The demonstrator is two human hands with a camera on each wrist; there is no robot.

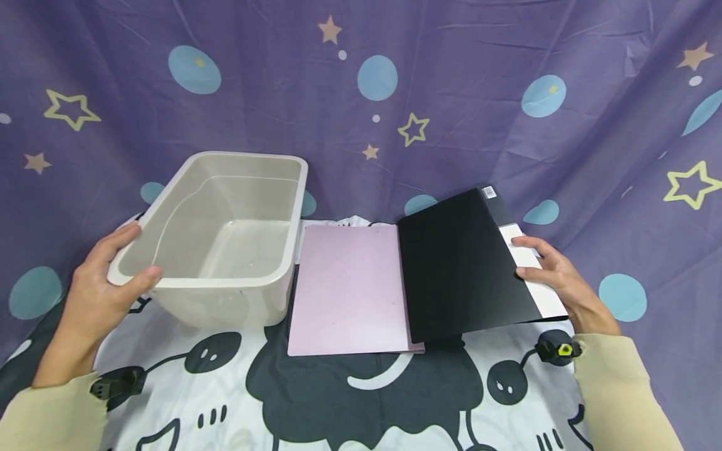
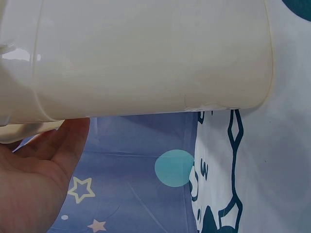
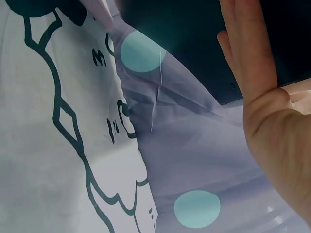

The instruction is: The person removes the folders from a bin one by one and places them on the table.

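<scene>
At the left of the head view stands a beige plastic tub point(image 1: 254, 250) with a rounded rim. My left hand point(image 1: 107, 275) grips its near left corner, thumb over the rim. The left wrist view shows the tub's outer wall point(image 2: 155, 58) above my left hand point(image 2: 39, 179). My right hand point(image 1: 555, 279) holds a black folder point(image 1: 468, 269) by its right edge, along a white strip. The folder is tilted, its right side raised, with a barcode sticker near the top. Its underside point(image 3: 180, 43) appears beside my right hand point(image 3: 262, 87). A lilac folder point(image 1: 350, 288) lies flat to its left.
A black-and-white cartoon cloth point(image 1: 372, 401) covers the table. Behind it hangs a purple curtain point(image 1: 468, 156) with stars and blue dots, close to the backs of the tub and folders.
</scene>
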